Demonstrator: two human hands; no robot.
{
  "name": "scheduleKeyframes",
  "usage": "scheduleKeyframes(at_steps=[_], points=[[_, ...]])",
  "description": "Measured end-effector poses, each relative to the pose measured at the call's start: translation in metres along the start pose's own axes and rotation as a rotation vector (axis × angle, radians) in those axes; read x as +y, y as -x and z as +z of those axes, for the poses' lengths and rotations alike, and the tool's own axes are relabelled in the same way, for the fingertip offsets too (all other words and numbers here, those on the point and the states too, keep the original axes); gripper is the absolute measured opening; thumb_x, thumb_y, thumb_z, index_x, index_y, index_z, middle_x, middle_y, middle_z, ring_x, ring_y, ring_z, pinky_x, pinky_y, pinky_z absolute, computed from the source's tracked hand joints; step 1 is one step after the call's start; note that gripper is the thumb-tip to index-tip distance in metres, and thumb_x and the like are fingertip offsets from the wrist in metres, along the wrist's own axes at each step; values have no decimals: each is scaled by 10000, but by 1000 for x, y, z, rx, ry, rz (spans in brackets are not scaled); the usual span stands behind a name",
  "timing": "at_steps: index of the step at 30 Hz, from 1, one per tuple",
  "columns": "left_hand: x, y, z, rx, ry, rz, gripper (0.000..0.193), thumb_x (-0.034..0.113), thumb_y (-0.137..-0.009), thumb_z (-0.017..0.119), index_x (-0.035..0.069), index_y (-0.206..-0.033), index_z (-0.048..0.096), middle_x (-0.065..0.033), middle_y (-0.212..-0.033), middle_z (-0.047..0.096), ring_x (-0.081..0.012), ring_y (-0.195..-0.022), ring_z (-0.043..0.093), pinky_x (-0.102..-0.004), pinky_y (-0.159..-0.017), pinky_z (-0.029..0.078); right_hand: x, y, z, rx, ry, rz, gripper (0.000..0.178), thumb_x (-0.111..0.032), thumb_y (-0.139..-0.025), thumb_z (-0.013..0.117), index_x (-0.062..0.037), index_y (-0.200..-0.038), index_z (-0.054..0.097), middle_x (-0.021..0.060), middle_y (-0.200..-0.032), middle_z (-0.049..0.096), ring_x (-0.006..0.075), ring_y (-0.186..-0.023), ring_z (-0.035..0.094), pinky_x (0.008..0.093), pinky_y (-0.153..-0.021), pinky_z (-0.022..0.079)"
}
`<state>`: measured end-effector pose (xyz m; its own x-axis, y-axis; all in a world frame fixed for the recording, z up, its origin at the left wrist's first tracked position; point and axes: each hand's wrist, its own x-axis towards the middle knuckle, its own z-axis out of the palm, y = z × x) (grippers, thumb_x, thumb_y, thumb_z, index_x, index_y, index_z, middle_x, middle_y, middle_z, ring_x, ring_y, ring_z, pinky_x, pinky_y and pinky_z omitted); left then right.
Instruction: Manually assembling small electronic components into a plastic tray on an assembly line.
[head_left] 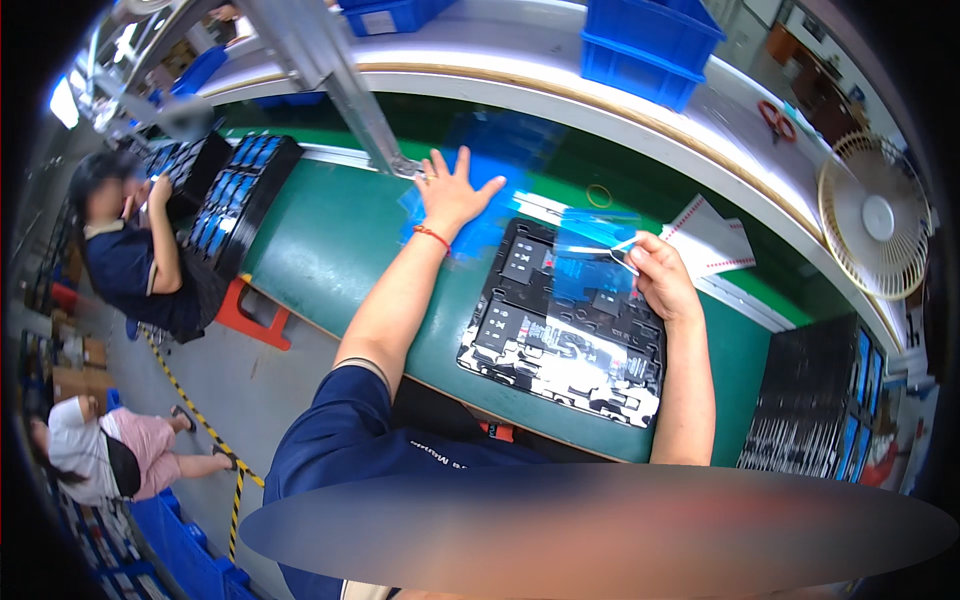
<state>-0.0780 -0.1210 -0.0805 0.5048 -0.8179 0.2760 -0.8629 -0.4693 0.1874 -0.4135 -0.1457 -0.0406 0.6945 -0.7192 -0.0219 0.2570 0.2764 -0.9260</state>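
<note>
While my left hand (455, 198) lies spread over the pile of blue film (515, 150) at upper centre, the translucent blue sheet (583, 278) hangs just right of centre, directly left of my right fingertips. The thumb and fingers of my right hand (663, 278) are closed on a slim pale tool (622, 250), its far end at the sheet's upper right part; cannot tell whether tool or fingertips grip the film. Left-hand fingers: fanned wide, nothing pinched. Below the sheet, the black tray (489, 290) sits at an angle, its lower part bright with glare; contact between sheet and tray unclear. Tray rests on the green tabletop (330, 240). Right of my right hand: white papers (712, 240) with red marks. Above it: a yellow rubber band (599, 195). Far right: a cream fan (878, 215). Upper right: blue bins (645, 62), red-handled scissors (776, 120).
</note>
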Motion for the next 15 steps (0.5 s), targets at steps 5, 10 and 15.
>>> scheduleKeyframes(at_steps=[5, 10, 15], points=[[11, 14, -30, 506, 421, 466, 472, 317, -765, 669, 32, -1126, 559, -199, -1106, 527, -351, -1056, 464, -451, -914, 348, 0, 1, -4, 30, -32, 10, 201, -135, -869, 589, -52, -1051, 566, -20, -755, 546, 55, -660, 513, 185, -594, 435], [42, 67, -46, -65, 1033, 582, 423, 265, -756, 689, 43, -1104, 596, -72, -827, 640, -222, -827, 532, -356, -815, 398, 3, 2, -7, 109, -26, 4, 225, -131, -870, 584, -39, -1074, 560, -7, -759, 558, 63, -650, 526, 182, -582, 442], [44, 76, -45, -213, 1015, 744, 770, 242, -752, 721, 77, -1383, 310, -104, -896, 653, -195, -984, 572, -327, -907, 384, -8, -7, 17, 238, 60, 166, 113, -114, -878, 550, -73, -982, 569, -30, -787, 554, 70, -707, 535, 227, -641, 456]])
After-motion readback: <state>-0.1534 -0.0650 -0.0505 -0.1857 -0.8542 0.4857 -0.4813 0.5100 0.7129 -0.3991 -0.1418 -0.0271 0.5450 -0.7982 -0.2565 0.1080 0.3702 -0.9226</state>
